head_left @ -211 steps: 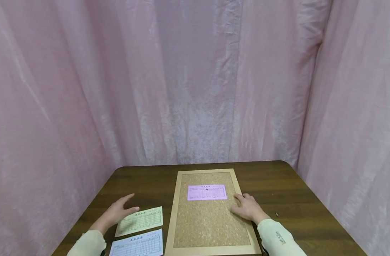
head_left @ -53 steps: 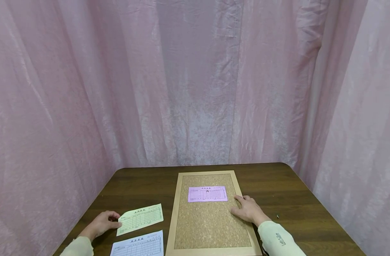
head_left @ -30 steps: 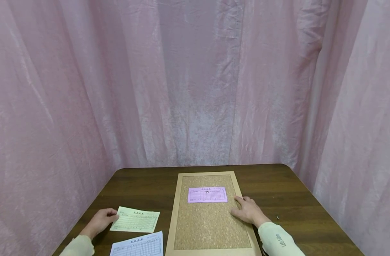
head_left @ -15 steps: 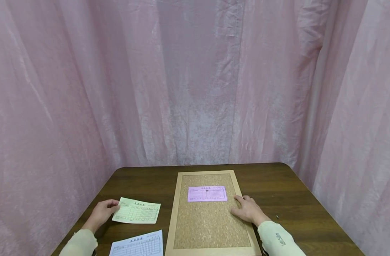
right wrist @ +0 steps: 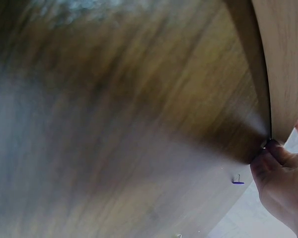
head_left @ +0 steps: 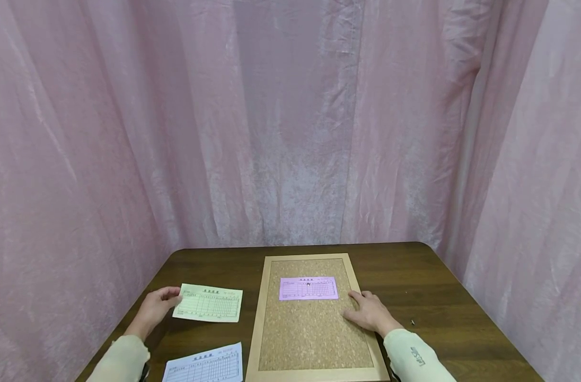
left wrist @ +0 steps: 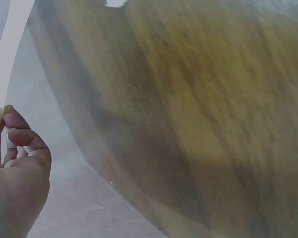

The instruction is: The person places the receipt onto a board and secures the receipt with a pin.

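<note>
Nearest, left of the cork board [head_left: 314, 339], a blue printed slip [head_left: 207, 365] lies face up on the surface [head_left: 390, 265], its near edge cut off from view. Farther along, right of the board, the right hand [head_left: 370, 313] straddles the right rail: thumb and a finger over the top, other fingers bent against the outer side, a moderately closed grip that probably keeps the board from sliding. Right of the board too, a purple tack [right wrist: 238, 182] sits on its head, point up, near that hand. Left of the board, the left hand [head_left: 153, 310] pinches a green slip [head_left: 209, 305] by its left end, fingers closed on the paper; the slip appears raised off the surface, and holding only the end leaves most of the printing uncovered. On the board's far half a pink slip [head_left: 308, 288] lies flat, apparently fixed by the small fastener [head_left: 308, 284] near its top edge. Beyond the board hangs a pink curtain [head_left: 295, 132].
</note>
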The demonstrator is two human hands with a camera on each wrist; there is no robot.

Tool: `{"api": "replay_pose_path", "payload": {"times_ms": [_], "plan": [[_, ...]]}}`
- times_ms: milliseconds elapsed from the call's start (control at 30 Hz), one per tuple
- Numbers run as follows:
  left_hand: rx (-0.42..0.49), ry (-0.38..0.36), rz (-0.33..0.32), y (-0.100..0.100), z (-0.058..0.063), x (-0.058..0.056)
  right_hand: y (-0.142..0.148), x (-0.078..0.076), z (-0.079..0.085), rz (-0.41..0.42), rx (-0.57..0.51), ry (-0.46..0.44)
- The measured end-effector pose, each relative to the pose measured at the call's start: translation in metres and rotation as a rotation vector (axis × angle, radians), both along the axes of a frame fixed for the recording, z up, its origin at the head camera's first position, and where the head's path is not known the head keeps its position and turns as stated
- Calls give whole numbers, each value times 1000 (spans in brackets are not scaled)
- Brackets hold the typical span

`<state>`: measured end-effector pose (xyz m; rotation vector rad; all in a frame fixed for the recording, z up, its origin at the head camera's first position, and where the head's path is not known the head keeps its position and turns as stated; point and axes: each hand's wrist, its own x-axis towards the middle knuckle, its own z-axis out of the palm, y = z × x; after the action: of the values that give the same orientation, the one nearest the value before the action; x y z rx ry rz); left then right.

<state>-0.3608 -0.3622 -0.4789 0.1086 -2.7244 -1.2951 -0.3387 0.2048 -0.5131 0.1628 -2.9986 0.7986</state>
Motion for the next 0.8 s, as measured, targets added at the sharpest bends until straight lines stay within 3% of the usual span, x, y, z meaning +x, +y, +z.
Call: {"api": "replay_pose_path", "payload": {"times_ms": [300,800], "plan": [[95,9,6,10,8,-5,-2,0,0,-1,-8,4],[267,113,-38,50,16,-15,0,0,0,1,-1,-2]]}}
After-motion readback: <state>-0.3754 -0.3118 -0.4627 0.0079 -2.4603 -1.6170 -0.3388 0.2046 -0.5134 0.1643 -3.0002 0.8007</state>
